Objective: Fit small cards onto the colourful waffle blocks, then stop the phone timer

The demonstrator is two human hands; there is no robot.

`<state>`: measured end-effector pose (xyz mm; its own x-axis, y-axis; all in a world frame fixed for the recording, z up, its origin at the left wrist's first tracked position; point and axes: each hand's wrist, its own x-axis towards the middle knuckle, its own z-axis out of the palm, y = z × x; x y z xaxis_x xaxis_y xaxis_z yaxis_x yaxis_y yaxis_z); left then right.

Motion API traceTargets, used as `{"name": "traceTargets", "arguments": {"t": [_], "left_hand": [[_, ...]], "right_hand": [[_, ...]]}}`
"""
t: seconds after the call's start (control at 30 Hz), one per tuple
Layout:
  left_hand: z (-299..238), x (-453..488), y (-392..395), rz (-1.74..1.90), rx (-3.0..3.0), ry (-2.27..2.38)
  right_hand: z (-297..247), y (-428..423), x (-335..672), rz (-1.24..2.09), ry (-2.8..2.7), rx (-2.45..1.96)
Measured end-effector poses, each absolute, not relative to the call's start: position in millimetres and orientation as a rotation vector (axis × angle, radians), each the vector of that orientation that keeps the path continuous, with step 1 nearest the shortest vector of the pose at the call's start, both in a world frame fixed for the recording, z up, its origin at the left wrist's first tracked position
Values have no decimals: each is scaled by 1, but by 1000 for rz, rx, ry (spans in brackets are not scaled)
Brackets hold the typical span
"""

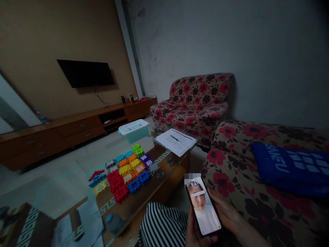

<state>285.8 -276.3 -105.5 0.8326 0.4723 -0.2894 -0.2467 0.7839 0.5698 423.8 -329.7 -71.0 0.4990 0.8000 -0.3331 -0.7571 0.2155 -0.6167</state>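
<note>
A lit phone [204, 206] sits low in the view, above my striped lap [164, 224]. My left hand [192, 230] wraps the phone's lower left edge, thumb against it. My right hand [227, 212] cups the phone from behind on its right side, fingers curled around it. The screen shows a lock screen with a clock and a portrait picture. On the glass coffee table [144, 200] in front of me lie several colourful interlocking foam blocks [127, 173], joined into a patch, with a few loose ones to the left.
Papers with a pen [177, 140] and a pale blue lidded box [134, 130] sit at the table's far end. A floral armchair [197, 103] stands beyond. I sit on a floral sofa with a blue cloth [290, 168]. A TV [86, 72] hangs above a wooden cabinet [77, 128].
</note>
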Motion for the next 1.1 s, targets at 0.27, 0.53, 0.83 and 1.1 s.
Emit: {"name": "traceTargets", "arguments": {"t": [0.27, 0.53, 0.83, 1.1], "left_hand": [[-103, 288, -279, 486, 570, 501], [-99, 285, -277, 463, 555, 517], [-99, 282, -280, 458, 538, 524], [-111, 285, -279, 472, 552, 522]], "right_hand": [[-66, -325, 418, 1099, 1, -853], [-63, -326, 416, 1053, -27, -898], [-50, -329, 409, 1000, -37, -985], [-45, -333, 403, 915, -92, -1052]]}}
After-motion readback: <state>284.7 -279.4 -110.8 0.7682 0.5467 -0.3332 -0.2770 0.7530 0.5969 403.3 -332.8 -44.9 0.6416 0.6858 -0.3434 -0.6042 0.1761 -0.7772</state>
